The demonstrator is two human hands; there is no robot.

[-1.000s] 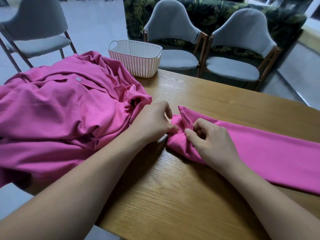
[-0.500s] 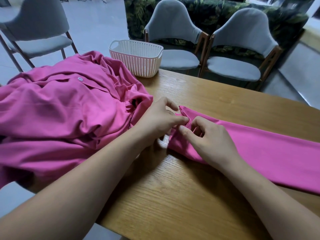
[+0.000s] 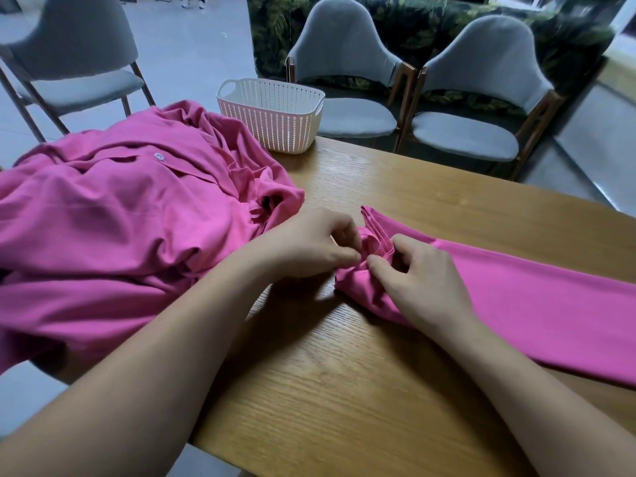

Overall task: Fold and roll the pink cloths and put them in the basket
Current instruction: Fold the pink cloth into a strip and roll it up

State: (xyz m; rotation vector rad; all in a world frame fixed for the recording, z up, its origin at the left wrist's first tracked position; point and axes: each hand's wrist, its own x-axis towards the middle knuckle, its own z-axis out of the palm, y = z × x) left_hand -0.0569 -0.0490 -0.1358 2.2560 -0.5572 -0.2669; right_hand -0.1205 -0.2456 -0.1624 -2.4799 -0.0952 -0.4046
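The left hand (image 3: 309,246) and right hand (image 3: 423,280) each pinch the folded cloth (image 3: 533,304) at its end; the first turn wants tucking tight (edges level) before rolling onward

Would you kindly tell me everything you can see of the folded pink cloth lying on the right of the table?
The folded pink cloth is a long, flat strip of soft, matte fabric, folded in several layers whose edges show at its left end. It lies on the wooden table, running from the middle out past the right edge of the view. Its left end is bunched up like the start of a roll, and there the left hand and the right hand both pinch it.
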